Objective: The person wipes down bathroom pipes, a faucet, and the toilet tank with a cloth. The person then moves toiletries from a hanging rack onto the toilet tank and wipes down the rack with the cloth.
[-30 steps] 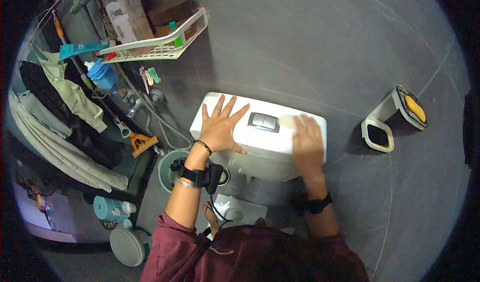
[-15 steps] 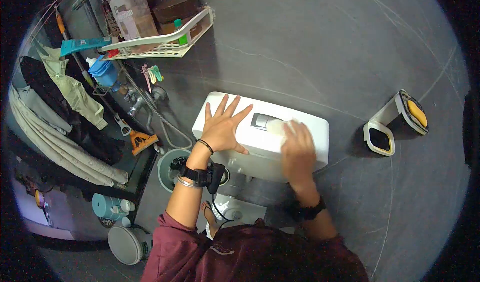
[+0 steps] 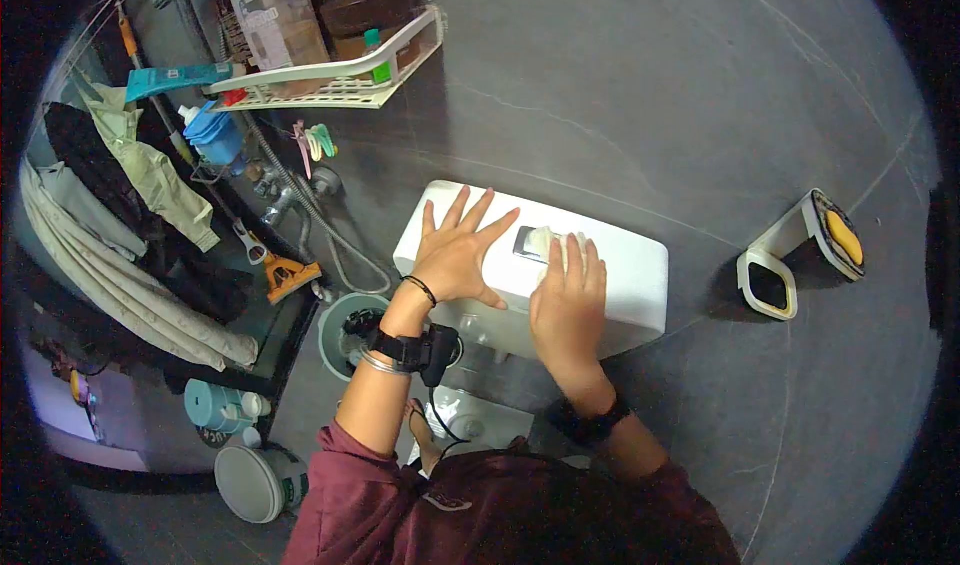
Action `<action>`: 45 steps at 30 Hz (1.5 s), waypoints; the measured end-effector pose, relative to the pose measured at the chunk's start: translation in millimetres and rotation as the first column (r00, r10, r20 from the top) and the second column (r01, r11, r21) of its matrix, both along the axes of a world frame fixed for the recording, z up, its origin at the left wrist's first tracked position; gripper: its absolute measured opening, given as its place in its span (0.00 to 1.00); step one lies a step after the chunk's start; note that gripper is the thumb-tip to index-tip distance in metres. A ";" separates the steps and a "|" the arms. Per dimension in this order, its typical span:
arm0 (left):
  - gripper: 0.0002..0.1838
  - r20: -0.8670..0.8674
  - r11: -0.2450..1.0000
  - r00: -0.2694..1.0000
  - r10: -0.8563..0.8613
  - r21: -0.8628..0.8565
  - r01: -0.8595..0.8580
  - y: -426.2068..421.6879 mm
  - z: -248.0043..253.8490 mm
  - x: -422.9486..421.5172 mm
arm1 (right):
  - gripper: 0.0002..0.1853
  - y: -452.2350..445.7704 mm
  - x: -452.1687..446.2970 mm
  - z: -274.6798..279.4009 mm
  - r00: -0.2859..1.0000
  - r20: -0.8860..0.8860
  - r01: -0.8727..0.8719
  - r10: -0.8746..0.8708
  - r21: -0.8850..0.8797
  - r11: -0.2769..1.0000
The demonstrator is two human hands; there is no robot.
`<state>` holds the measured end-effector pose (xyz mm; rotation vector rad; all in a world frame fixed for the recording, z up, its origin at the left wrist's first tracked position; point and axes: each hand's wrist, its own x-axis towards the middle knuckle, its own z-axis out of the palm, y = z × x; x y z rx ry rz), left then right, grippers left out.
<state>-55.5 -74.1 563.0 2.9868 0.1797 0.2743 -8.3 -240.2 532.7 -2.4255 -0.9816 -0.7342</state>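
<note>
Clothes (image 3: 130, 265) hang at the left, then an orange squeegee (image 3: 292, 278) and a round bucket (image 3: 328, 353). On the white cistern (image 3: 632, 277), the left hand (image 3: 455, 260) lies open near the left end, fingers splayed toward the far edge, thumb at the near edge. Beside it, partly covering the flush button (image 3: 526, 248), sits a pale wad (image 3: 541, 236) (its material is unclear), held under the right hand's (image 3: 570, 310) close-set, nearly straight fingers. Farther right, a wall holder (image 3: 744, 283) stands apart from the cistern's right end.
</note>
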 end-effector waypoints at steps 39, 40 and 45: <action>0.72 0.035 0.996 0.997 -0.062 -0.064 0.065 9.2 -1.5 2.8 | 0.21 11.2 22.4 4.3 0.975 0.069 -0.219 0.213 0.096 0.971; 0.72 0.036 0.996 0.997 -0.064 -0.064 0.066 9.1 -1.4 2.9 | 0.21 6.8 24.6 2.1 0.979 0.088 -0.190 0.181 0.100 0.977; 0.73 0.020 0.998 0.998 -0.052 -0.029 0.053 9.0 -1.9 3.3 | 0.20 -27.8 40.3 -3.0 0.987 0.105 -0.128 0.118 0.092 0.988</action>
